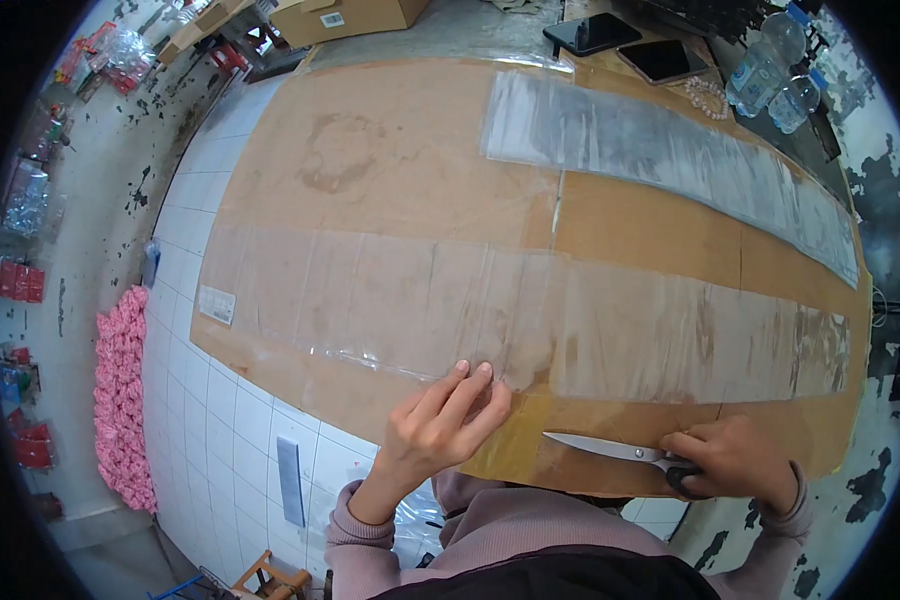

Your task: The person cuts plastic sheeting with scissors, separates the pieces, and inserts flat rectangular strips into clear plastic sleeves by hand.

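Mauve clothing [560,522] is filling the foreground, both sleeves reaching toward the cardboard-covered surface [430,190]. From my remote post I am observing the left hand [440,425] near the middle of the surface's near edge: its fingers are curling down, and the fingertips are touching the near border of a long clear plastic strip [380,300]. Whether they are pinching the film or only pressing it, I cannot tell. The strip is lying flat ahead of both hands, spanning from the surface's left edge almost to its right edge; a white label [217,305] is showing at its left end. The right hand [730,455] is gripping scissors [610,447] by the dark handles toward the near right corner, just short of the strip. The blades are pointing toward the left hand, their tip lying by a yellow tape patch [510,440]. Farther off, I am noting a greyish plastic strip [660,140] running toward the right edge. Two dark phones [592,35] and a bead string [707,98] are lying by the far edge, near plastic bottles [758,75].
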Demonstrator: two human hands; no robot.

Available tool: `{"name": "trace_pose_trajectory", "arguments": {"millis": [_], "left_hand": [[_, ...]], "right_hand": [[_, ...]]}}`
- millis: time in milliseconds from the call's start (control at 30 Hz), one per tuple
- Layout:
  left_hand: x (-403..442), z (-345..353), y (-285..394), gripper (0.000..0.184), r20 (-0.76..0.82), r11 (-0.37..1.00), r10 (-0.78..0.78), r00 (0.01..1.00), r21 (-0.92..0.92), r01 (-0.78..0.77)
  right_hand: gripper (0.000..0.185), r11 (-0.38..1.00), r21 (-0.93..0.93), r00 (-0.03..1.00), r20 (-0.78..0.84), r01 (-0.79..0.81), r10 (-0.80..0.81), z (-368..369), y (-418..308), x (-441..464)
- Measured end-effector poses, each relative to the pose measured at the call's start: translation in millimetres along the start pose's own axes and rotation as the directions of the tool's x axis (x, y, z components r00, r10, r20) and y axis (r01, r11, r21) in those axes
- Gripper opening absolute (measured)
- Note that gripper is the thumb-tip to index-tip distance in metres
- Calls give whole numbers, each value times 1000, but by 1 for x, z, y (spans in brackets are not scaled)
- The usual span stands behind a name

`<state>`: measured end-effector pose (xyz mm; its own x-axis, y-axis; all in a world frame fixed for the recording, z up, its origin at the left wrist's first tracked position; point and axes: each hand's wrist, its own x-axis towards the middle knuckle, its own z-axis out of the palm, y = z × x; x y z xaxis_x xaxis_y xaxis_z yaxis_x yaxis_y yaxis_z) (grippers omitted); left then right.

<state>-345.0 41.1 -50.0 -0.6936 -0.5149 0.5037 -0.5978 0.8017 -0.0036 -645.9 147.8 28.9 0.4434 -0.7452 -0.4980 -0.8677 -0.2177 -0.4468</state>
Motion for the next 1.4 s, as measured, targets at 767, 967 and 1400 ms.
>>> {"name": "trace_pose_trajectory", "arguments": {"millis": [767, 967, 1400], "left_hand": [[43, -12, 32, 19, 38, 962, 270, 962, 38, -272], [50, -15, 14, 43, -204, 779, 613, 763, -7, -628], [52, -29, 9, 50, -188, 159, 231, 955, -961, -228]], "right_hand": [[21, 589, -779, 539, -598, -216, -594, 11, -27, 66], [8, 504, -863, 603, -425, -44, -675, -1, -28, 48], [12, 600, -798, 710, -391, 55, -586, -11, -8, 37]]}}
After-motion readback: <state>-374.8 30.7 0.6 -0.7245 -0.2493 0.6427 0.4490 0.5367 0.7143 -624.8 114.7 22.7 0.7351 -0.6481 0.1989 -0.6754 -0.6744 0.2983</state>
